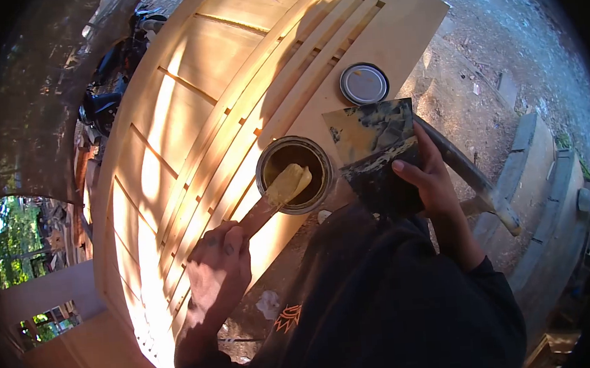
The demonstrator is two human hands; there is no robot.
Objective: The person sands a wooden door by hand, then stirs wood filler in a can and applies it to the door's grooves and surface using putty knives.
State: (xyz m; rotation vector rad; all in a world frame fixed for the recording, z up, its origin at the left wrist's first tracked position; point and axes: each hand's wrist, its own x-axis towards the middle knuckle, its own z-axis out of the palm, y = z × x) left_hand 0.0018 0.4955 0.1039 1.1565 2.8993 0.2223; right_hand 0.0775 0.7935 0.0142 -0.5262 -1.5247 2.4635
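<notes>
My left hand is closed round the handle of a flat spatula. A lump of yellowish paste sits on the spatula's end, over the mouth of an open round can. To the right of the can, my right hand grips a dark, paste-smeared plate, its thumb on the upper face. Yellowish paste is spread on the plate's far left part. The can stands on a slatted wooden panel, with a round metal lid lying beyond it.
Pale curved wooden pieces stand on the ground at the right. A dark curved bar runs just beyond my right hand. Dark sheeting hangs at the left, above a flat brown board at the lower left.
</notes>
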